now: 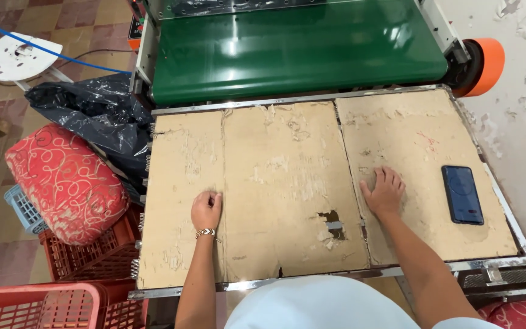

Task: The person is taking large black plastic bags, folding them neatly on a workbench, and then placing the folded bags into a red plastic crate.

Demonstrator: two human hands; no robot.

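Observation:
My left hand [207, 208] rests as a loose fist on the worn cardboard sheet [275, 152] that covers the metal table, a beaded bracelet on its wrist. My right hand [385, 190] lies flat, palm down with fingers spread, on the right part of the cardboard. Neither hand holds anything. A dark blue phone [462, 195] lies face up on the cardboard, a short way to the right of my right hand.
A green conveyor belt [299, 49] runs along the table's far edge, with an orange roller [485, 64] at its right end. Left of the table sit a black plastic bag [92, 113], a red patterned cushion [65, 183], red crates [80, 262] and a white stool [19, 58].

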